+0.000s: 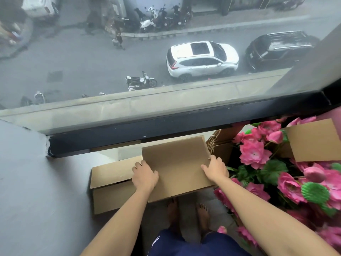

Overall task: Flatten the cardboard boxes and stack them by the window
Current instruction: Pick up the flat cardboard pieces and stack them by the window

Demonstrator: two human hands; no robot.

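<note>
A flattened brown cardboard box [177,167] is held level above the floor, just below the window frame [129,135]. My left hand [144,175] grips its left edge and my right hand [215,168] grips its right edge, fingers curled over the board. Underneath and to the left lies an unflattened cardboard box [110,183] with a loose top flap. Several flat cardboard pieces [220,143] stand on edge behind the held box, against the wall under the window.
Pink artificial flowers [262,159] with green leaves crowd the right side, around another cardboard box [313,141]. A grey wall [36,191] closes the left. My bare feet [188,215] stand on the floor below the held box. The street lies beyond the glass.
</note>
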